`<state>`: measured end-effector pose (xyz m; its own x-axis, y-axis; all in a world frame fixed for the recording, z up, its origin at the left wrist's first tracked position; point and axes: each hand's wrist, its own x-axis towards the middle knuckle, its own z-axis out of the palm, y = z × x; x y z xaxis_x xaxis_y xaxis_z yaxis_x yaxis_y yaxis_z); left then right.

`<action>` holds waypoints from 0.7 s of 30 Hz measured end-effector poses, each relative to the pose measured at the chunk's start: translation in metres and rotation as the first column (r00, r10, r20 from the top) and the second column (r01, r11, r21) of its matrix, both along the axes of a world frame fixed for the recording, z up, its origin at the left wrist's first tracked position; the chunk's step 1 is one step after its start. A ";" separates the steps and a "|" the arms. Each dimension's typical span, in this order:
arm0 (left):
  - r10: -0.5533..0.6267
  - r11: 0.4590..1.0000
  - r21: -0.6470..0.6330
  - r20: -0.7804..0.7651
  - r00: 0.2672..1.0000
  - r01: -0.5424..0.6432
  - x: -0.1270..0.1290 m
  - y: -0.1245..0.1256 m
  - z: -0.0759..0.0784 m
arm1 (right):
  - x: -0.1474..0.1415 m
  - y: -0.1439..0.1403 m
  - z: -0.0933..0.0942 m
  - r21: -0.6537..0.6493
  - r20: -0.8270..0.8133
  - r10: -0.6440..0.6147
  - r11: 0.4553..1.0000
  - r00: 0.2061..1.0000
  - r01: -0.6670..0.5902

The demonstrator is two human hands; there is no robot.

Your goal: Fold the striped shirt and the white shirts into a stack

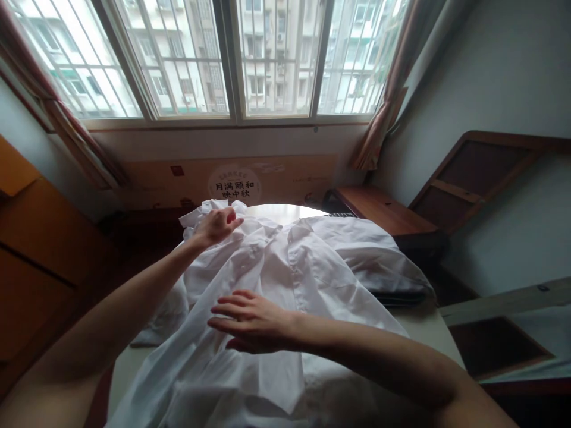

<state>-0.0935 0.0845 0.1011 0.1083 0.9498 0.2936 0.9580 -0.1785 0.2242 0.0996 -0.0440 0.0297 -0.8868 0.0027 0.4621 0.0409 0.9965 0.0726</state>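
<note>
A white button-up shirt (pixel 267 267) lies spread with its front opening facing up, its cloth wrinkled and reaching toward me. At its far left part, my left hand (pixel 218 226) has curled fingers closed on the cloth, and a bunched bit of fabric shows just beyond it. Nearer to me, my right hand (pixel 250 321) is palm down over the shirt's left front, fingers spread, holding nothing. Whether its palm presses on the cloth I cannot tell. The shirt covers much of a pale round-edged table (pixel 439 333).
A dark flat item (pixel 397 299) shows under the shirt's right side. Behind the table are a printed banner (pixel 285 175) and a barred window (pixel 236 59) with curtains. A wooden cabinet (pixel 383 208) stands at the right, an orange-brown cupboard (pixel 44 238) at the left.
</note>
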 end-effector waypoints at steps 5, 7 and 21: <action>-0.308 0.896 -0.315 0.061 0.949 0.311 -0.020 -0.059 -0.017 | -0.054 -0.011 -0.032 0.147 0.042 0.148 0.977 0.988 -0.153; -0.318 0.875 -0.367 0.052 0.947 0.315 -0.023 -0.074 -0.028 | -0.068 -0.007 -0.047 0.146 0.084 0.155 0.975 0.984 -0.166; -0.238 0.869 -0.413 0.137 0.962 0.274 -0.022 -0.104 -0.060 | 0.014 -0.036 0.022 -0.353 -0.405 -0.137 0.935 0.904 -0.016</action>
